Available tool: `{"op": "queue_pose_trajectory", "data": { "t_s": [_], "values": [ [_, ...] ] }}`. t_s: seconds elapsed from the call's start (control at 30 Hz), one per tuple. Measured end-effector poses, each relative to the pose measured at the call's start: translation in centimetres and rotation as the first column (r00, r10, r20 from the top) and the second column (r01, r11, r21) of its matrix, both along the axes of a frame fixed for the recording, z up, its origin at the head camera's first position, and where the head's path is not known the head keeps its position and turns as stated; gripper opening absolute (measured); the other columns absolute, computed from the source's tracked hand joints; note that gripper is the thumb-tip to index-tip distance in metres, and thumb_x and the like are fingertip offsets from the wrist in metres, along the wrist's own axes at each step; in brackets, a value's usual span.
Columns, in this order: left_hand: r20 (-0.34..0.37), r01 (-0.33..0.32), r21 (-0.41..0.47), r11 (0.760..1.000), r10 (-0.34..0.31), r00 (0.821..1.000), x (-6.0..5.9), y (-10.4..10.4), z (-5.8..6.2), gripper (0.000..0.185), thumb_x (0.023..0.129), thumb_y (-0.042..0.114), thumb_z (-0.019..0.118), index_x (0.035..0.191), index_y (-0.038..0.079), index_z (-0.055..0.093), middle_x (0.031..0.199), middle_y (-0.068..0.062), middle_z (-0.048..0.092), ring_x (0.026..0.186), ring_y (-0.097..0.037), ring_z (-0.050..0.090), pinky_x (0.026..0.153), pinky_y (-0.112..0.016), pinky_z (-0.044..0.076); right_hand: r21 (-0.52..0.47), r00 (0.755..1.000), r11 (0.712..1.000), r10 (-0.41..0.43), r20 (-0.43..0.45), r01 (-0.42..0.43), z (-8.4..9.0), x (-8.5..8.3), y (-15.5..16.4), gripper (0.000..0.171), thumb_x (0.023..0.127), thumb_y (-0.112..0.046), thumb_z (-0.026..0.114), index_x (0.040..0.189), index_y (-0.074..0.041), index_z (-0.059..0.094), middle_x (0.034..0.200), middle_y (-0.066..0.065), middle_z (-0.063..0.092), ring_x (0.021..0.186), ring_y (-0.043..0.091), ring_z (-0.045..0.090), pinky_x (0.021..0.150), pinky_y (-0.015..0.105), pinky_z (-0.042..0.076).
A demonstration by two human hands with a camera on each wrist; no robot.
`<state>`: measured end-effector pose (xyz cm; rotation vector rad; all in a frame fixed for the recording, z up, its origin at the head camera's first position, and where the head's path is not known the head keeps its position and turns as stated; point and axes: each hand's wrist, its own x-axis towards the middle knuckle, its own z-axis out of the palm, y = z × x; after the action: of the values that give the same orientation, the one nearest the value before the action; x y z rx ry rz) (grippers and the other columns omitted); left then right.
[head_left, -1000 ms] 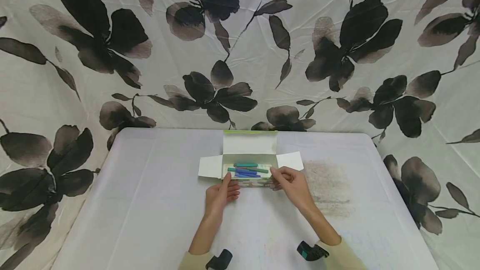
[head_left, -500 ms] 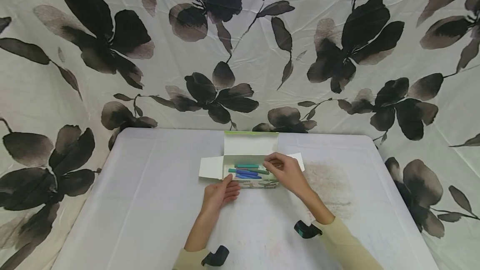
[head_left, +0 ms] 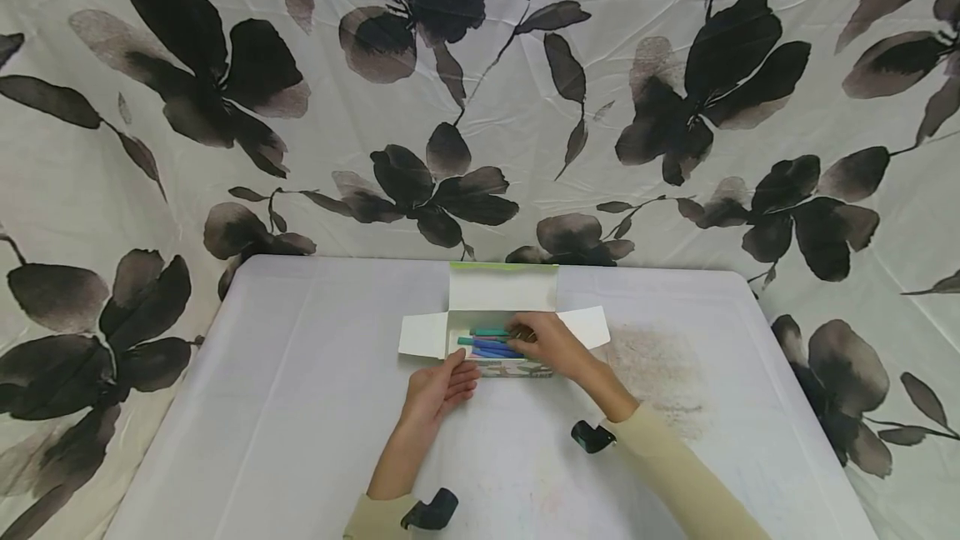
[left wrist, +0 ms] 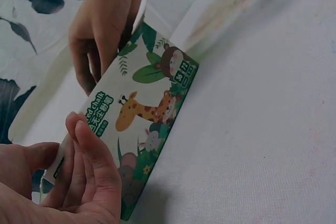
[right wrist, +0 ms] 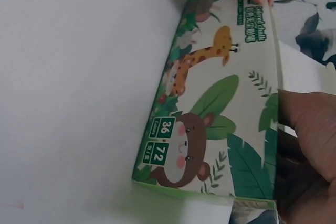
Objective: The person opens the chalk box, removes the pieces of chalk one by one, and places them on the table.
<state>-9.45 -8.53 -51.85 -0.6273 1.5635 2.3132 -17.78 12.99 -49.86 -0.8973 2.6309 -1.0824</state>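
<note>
An open chalk box [head_left: 501, 298] lies mid-table with its lid and side flaps folded out. Teal and blue chalk sticks [head_left: 483, 346] lie inside. My left hand [head_left: 441, 383] holds the box's front left corner, fingers [left wrist: 90, 167] flat along the printed animal front [left wrist: 144, 111] and thumb at the box's end. My right hand [head_left: 546, 342] reaches into the box from the right, fingers curled over the sticks' right ends; their tips are hidden. In the right wrist view the box front [right wrist: 210, 114] fills the frame beside my right hand [right wrist: 310, 145].
The white table [head_left: 300, 407] has a grey-brown smudge [head_left: 660, 373] right of the box. Floral cloth [head_left: 480, 107] hangs behind and at both sides. Wrist cameras [head_left: 592, 437] [head_left: 429, 512] sit on my sleeves.
My right hand has moved from the box's front right corner up and left into the box, over the chalk sticks. The left hand and the box stay put.
</note>
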Motion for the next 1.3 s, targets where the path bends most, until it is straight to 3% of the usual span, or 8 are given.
{"op": "queue_pose_trajectory", "data": {
  "t_s": [0.3, 0.57, 0.93, 1.13, 1.3],
  "values": [
    [-0.004, 0.012, 0.000, 1.000, -0.012, 1.000, 0.0, 0.0, -0.2, 0.043, 0.102, 0.028, 0.066, 0.113, -0.013, 0.067, 0.089, -0.008, 0.077, 0.076, -0.009, 0.073, 0.066, -0.017, 0.059, 0.184, 0.994, 0.979, 0.099, -0.044, -0.089, 0.0, -0.9, -1.8, 0.019, 0.091, -0.007, 0.078, 0.108, 0.001, 0.073, 0.097, 0.008, 0.074, 0.085, 0.018, 0.067, 0.078, 0.033, 0.058],
    [-0.006, 0.010, 0.012, 1.000, -0.010, 1.000, 0.1, 0.0, 0.0, 0.044, 0.103, 0.028, 0.065, 0.116, -0.014, 0.066, 0.087, -0.006, 0.077, 0.074, -0.008, 0.072, 0.065, -0.016, 0.059, 0.384, 0.988, 0.917, 0.143, -0.061, -0.109, 0.4, -1.3, -3.4, 0.022, 0.090, -0.010, 0.081, 0.111, -0.003, 0.076, 0.104, 0.006, 0.075, 0.097, 0.021, 0.070, 0.089, 0.038, 0.059],
    [-0.029, -0.002, 0.007, 1.000, 0.002, 1.000, 0.1, 0.3, -0.3, 0.043, 0.103, 0.026, 0.065, 0.113, -0.015, 0.067, 0.088, -0.008, 0.077, 0.073, -0.007, 0.071, 0.065, -0.016, 0.059, 0.466, 0.974, 0.882, 0.159, -0.160, -0.068, 0.5, -0.8, -4.1, 0.009, 0.089, -0.008, 0.082, 0.097, -0.006, 0.077, 0.088, 0.001, 0.072, 0.077, 0.014, 0.061, 0.074, 0.034, 0.057],
    [-0.025, -0.008, -0.001, 1.000, 0.008, 1.000, 0.3, 0.3, -0.2, 0.043, 0.104, 0.026, 0.064, 0.113, -0.016, 0.067, 0.090, -0.010, 0.077, 0.073, -0.008, 0.071, 0.065, -0.017, 0.059, 0.445, 0.977, 0.892, 0.160, -0.138, -0.083, 0.6, -0.7, -3.7, 0.012, 0.094, -0.011, 0.077, 0.104, -0.006, 0.075, 0.091, 0.002, 0.072, 0.077, 0.014, 0.062, 0.075, 0.034, 0.057],
    [-0.026, 0.002, -0.009, 1.000, -0.002, 1.000, 0.4, 0.1, -0.4, 0.045, 0.104, 0.027, 0.064, 0.116, -0.016, 0.065, 0.090, -0.009, 0.076, 0.075, -0.008, 0.071, 0.066, -0.017, 0.059, 0.308, 0.985, 0.944, 0.150, -0.089, -0.116, 1.1, -0.7, -2.7, 0.017, 0.096, -0.008, 0.074, 0.113, -0.004, 0.072, 0.103, 0.006, 0.074, 0.088, 0.017, 0.068, 0.080, 0.034, 0.059]
  ]
}}
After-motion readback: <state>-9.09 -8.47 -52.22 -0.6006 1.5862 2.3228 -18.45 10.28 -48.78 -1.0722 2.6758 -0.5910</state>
